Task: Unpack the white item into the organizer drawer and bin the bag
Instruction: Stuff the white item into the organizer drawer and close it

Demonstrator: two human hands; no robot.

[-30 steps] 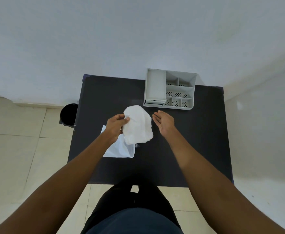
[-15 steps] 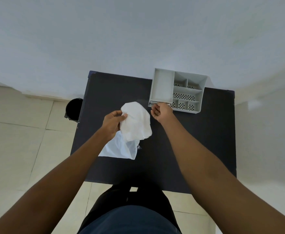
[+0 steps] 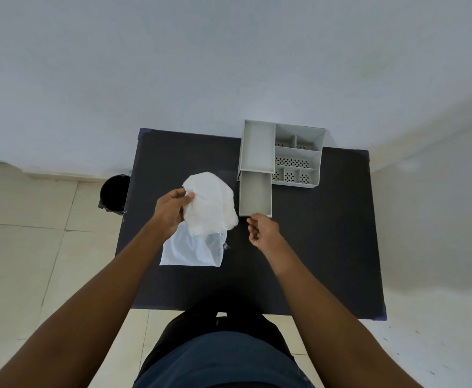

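Observation:
My left hand [image 3: 170,211] grips the crumpled white item [image 3: 211,205] and holds it above the table, just left of the drawer. Under it the clear plastic bag [image 3: 190,250] lies flat on the dark table [image 3: 327,233]. The grey organizer [image 3: 296,186] stands at the table's far edge. Its drawer [image 3: 254,194] is pulled out toward me and nothing is in it. My right hand [image 3: 264,231] is at the drawer's front edge, fingers pinched on it.
A black bin [image 3: 114,193] with a liner stands on the tiled floor beside the table's left edge. A white wall runs behind the table. The organizer's perforated compartments hold nothing.
My right hand reached the organizer and pulled its drawer out toward me. My left hand kept the white item lifted and shifted slightly.

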